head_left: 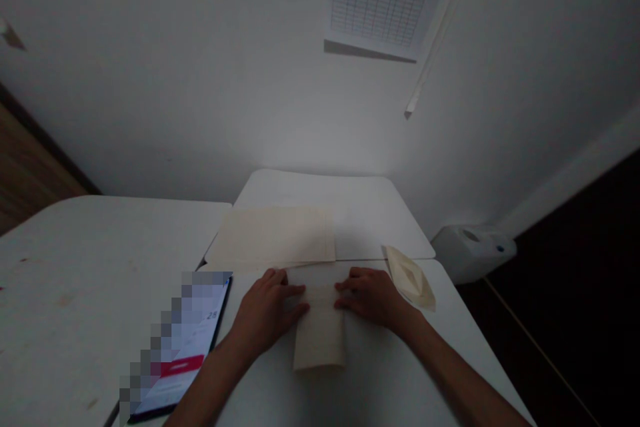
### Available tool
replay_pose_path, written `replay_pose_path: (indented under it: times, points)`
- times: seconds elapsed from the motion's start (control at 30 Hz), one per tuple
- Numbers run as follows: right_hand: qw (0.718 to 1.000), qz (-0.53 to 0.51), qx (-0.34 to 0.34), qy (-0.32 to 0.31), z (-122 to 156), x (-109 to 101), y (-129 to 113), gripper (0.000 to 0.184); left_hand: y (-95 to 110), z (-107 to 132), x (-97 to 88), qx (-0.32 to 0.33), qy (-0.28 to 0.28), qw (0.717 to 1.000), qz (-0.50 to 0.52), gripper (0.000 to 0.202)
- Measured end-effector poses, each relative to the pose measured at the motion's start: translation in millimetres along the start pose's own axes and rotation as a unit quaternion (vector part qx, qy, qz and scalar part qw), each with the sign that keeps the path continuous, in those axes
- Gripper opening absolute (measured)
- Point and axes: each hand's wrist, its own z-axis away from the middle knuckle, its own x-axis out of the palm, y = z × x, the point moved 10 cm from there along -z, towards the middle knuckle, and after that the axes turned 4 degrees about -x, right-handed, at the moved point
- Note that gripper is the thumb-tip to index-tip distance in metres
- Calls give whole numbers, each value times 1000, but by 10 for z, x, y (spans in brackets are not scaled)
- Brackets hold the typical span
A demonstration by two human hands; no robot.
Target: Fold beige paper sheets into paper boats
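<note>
A folded strip of cream paper (320,340) lies lengthwise on the white table in front of me, with creases across it. My left hand (267,307) is at its left edge, thumb and index fingertips on the paper, the other fingers curled. From the opposite side my right hand (373,297) meets the right edge in the same way. Beyond my left hand lies a flat cream sheet (280,233). A smaller folded cream paper piece (411,277), partly opened like a pocket, rests just right of my right hand.
A tablet (195,347) with a lit, partly blurred screen lies left of my left forearm. White tabletops (100,267) adjoin along seams. The wall (200,80) rises behind, bearing a printed chart (383,0). A white plastic container (470,253) stands beyond the table's right edge.
</note>
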Motion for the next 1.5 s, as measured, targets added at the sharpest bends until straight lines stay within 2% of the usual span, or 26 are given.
replay_pose_path:
  times: [0.2,0.37,0.47,0.53,0.77,0.87,1.17,1.5]
  points:
    - [1000,-10,7,-5,43,-14,-11,45,8,-9,-4,-1,-4,1000,-6,28]
    - [1000,-21,7,-2,96,-4,-14,60,13,-4,-17,-3,-3,1000,-2,28]
    - [1000,-19,6,3,123,0,-34,61,1,-5,-15,-4,0,1000,0,28]
    - [1000,-14,-1,5,136,3,-73,56,0,-6,-9,-2,0,1000,0,28]
    - [999,28,-35,16,206,30,-260,19,12,-3,-17,-3,-2,1000,-4,27]
    - [997,40,-58,15,233,82,-336,14,14,-4,-16,-6,-4,1000,-6,27]
    - [996,-2,-91,24,246,61,-336,17,0,1,9,0,-3,1000,-15,28]
    - [998,-34,-60,12,361,47,-296,47,11,-1,6,7,-3,1000,-10,28]
